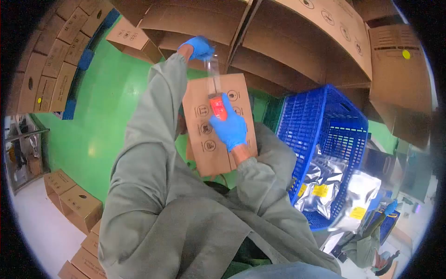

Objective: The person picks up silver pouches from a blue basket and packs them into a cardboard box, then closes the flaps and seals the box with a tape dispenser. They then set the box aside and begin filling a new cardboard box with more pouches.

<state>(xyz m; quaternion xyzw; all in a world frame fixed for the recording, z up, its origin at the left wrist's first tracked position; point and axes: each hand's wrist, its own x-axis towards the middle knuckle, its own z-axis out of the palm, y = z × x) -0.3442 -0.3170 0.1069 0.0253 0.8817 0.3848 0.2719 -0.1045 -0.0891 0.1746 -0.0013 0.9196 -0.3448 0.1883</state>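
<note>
My right hand (pixel 230 128), in a blue glove, is closed around a red tape dispenser (pixel 218 107) over the printed face of a cardboard box (pixel 220 158). A strip of clear tape (pixel 213 72) runs from the dispenser past the box's far edge. At the strip's far end is my left hand (pixel 199 48), also gloved in blue, its fingers closed on the tape; the fingertips are partly hidden. The box rests tilted in front of my lap, with handling symbols facing up.
A blue plastic crate (pixel 325 116) at my right holds silver pouches (pixel 320 186) with yellow labels. Another silver pouch (pixel 360 200) lies beside it. Large open cartons (pixel 278 46) stand ahead; stacked boxes (pixel 58 56) are at the left. A co-worker (pixel 367 246) is at lower right.
</note>
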